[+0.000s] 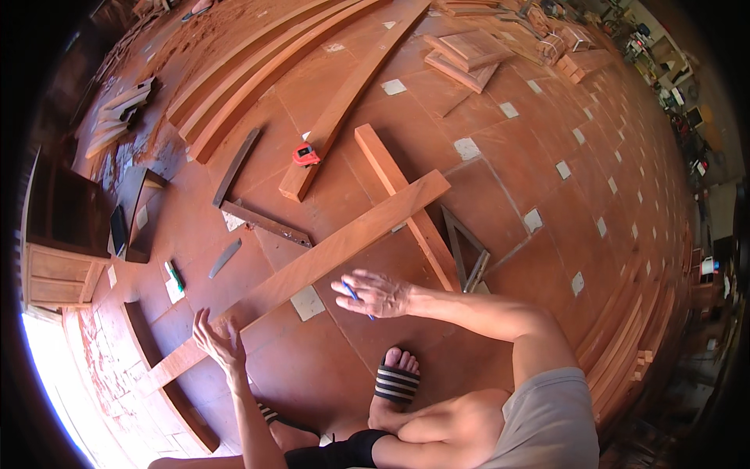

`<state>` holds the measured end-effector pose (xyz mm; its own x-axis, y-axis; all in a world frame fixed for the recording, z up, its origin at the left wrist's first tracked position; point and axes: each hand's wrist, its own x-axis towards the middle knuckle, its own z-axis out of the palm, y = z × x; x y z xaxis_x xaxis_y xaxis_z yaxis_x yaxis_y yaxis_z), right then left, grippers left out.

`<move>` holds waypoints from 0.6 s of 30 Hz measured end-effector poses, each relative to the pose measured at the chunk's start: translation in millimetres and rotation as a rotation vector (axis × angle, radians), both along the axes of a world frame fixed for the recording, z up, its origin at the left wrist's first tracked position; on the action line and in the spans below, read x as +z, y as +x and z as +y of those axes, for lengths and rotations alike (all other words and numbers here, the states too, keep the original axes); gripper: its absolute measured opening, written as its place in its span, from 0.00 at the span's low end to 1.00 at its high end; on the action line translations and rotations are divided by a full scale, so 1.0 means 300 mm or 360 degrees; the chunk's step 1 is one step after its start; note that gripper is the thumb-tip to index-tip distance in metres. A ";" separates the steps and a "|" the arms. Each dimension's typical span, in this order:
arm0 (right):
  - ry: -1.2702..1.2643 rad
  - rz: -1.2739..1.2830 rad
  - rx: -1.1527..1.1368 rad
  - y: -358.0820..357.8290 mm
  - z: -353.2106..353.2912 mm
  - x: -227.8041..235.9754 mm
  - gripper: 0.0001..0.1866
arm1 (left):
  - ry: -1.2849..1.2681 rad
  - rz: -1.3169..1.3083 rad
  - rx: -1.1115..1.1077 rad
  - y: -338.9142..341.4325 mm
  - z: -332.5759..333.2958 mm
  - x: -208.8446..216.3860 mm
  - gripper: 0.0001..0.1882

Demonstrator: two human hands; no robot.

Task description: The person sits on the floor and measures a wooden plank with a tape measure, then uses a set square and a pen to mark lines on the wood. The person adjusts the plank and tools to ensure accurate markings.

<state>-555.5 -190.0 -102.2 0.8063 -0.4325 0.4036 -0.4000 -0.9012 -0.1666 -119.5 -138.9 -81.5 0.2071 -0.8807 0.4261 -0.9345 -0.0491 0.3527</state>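
Note:
A long planed wooden plank (pixel 336 248) lies slantwise in front of me, resting across a shorter wooden bar (pixel 428 237) at its far right end and a dark-edged wooden piece (pixel 187 416) at its near left end. My left hand (pixel 219 340) is at the plank's near part, fingers spread and holding nothing; whether it touches the wood I cannot tell. Between the fingers of my right hand (pixel 379 295) is a blue pen (pixel 351 291), held just beyond the plank's near edge. A triangular square (pixel 464 252) lies by the shorter bar.
A red tape measure (pixel 305 155) sits at the end of a long beam (pixel 344 109). Left of the plank lie an L-shaped square (pixel 266 223), a thin blade (pixel 225 259) and a green-handled tool (pixel 174 277). Several boards (pixel 258 78) lie beyond; stacked panels (pixel 469 59) stand farther right.

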 end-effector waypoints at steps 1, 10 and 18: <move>-0.0087 -0.0065 -0.0084 -0.016 -0.029 0.001 0.20 | 0.0098 -0.0037 -0.0155 0.003 -0.040 0.025 0.41; 0.0108 0.0373 -0.0879 -0.327 -0.166 0.111 0.44 | 0.0557 -0.0068 -0.0787 -0.013 -0.195 0.086 0.52; 0.0034 0.0383 -0.1044 -0.458 -0.185 0.134 0.43 | 0.0599 0.0019 -0.0776 -0.020 -0.190 0.096 0.46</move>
<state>-692.8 -245.5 -62.1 0.4418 -0.8665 0.2325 -0.8885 -0.4584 -0.0201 -125.6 -196.0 -52.7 -0.2543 -0.9647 0.0678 -0.8768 0.2596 0.4047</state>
